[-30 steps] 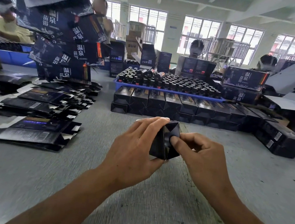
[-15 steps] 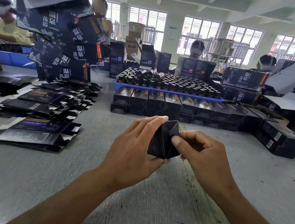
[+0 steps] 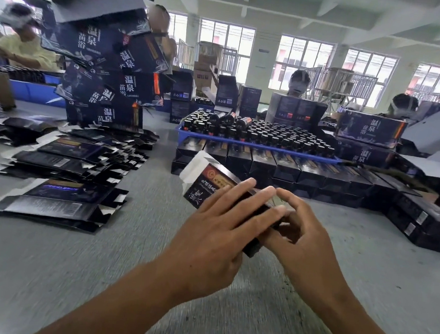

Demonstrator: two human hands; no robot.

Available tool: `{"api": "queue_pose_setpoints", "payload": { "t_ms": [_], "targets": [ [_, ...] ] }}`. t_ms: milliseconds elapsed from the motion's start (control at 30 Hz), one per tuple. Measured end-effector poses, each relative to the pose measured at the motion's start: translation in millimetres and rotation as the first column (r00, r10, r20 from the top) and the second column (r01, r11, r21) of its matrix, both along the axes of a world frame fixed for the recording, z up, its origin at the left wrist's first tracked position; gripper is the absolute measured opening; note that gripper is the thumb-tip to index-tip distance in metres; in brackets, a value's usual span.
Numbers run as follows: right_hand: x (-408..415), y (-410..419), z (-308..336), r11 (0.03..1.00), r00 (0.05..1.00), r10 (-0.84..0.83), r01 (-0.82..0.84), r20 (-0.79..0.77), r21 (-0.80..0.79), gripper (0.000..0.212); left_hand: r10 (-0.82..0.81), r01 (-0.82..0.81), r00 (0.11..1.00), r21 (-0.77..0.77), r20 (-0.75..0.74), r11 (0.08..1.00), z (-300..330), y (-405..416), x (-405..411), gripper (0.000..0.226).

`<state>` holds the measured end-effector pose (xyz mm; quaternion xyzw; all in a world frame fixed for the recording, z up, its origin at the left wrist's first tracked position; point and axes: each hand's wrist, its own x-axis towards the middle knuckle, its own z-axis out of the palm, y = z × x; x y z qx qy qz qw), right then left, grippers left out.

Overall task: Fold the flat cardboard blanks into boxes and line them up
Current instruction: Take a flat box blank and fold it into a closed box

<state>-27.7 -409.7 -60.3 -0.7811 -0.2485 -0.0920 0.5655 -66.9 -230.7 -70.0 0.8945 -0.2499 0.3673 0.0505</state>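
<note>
A small dark box [image 3: 213,183] with red and gold print lies tilted between my hands, its open white flap pointing up and to the left. My left hand [image 3: 215,235] lies across its top with the fingers wrapped over it. My right hand [image 3: 298,237] holds the near right end with curled fingers. Flat dark blanks [image 3: 59,198] lie in overlapping stacks on the grey table to the left. A row of folded boxes [image 3: 288,167] stands lined up beyond my hands.
A blue tray [image 3: 255,146] of dark bottles sits on the lined-up boxes. Large printed cartons [image 3: 109,82] tower at the back left, more cartons [image 3: 368,129] at the right. Several people work behind the table. More folded boxes [image 3: 427,222] run toward the right.
The box has turned from end-on to lengthwise, its printed face and white flap now showing. My left hand shifted over its top, and my right hand moved to its near end.
</note>
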Motion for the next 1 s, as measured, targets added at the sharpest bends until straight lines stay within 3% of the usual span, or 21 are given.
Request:
{"api": "queue_pose_setpoints", "payload": {
  "t_ms": [33, 100, 167, 200, 267, 300, 367, 433, 500, 767, 1000],
  "targets": [
    [2.3, -0.4, 0.3, 0.999, 0.999, -0.013, 0.015, -0.039, 0.043, 0.063, 0.029, -0.028, 0.999, -0.034, 0.029, 0.999, 0.1, 1.0, 0.3, 0.083],
    [8.3, -4.3, 1.2, 0.991, 0.991, -0.011, 0.029, -0.135, 0.129, 0.064, 0.141, -0.12, 0.988, -0.244, 0.069, 0.962, 3.2, 5.2, 1.9, 0.079],
    [14.0, -8.3, 1.0, 0.984, 0.973, 0.042, -0.001, -0.225, 0.179, 0.067, 0.226, -0.218, 0.972, -0.565, -0.056, 0.796, 11.0, 12.1, 2.5, 0.072],
    [15.4, -9.0, 0.8, 0.982, 0.962, 0.076, -0.026, -0.263, 0.189, 0.067, 0.173, -0.25, 0.968, -0.697, -0.18, 0.672, 15.0, 15.3, 2.6, 0.072],
    [15.0, -7.9, -0.6, 0.982, 0.942, 0.121, -0.068, -0.312, 0.177, 0.066, -0.091, -0.281, 0.932, -0.859, -0.35, 0.428, 21.1, 20.2, 5.0, 0.083],
    [13.8, -6.4, -1.6, 0.985, 0.939, 0.129, -0.085, -0.318, 0.15, 0.065, -0.233, -0.277, 0.901, -0.899, -0.365, 0.339, 22.1, 21.8, 6.2, 0.087],
    [10.2, -2.8, -3.7, 0.99, 0.944, 0.14, -0.125, -0.298, 0.069, 0.061, -0.412, -0.24, 0.848, -0.935, -0.333, 0.261, 22.4, 22.5, 5.6, 0.078],
    [7.1, -0.1, -4.5, 0.988, 0.945, 0.154, -0.152, -0.29, 0.03, 0.058, -0.479, -0.195, 0.828, -0.951, -0.29, 0.239, 23.6, 22.8, 4.8, 0.052],
    [6.3, -0.4, -3.6, 0.988, 0.944, 0.152, -0.145, -0.291, 0.045, 0.053, -0.494, -0.179, 0.822, -0.952, -0.284, 0.248, 24.5, 23.3, 4.5, 0.042],
    [8.3, -9.3, 5.4, 0.968, 0.976, 0.154, -0.119, -0.151, 0.223, 0.053, -0.47, -0.253, 0.771, -0.885, -0.428, 0.391, 13.4, 13.1, 5.1, 0.049],
    [5.3, -9.4, 10.6, 0.962, 0.981, 0.167, -0.141, -0.097, 0.236, 0.044, -0.521, -0.046, 0.816, -0.927, -0.25, 0.372, 15.9, 14.0, -0.2, 0.055]
  ]
}}
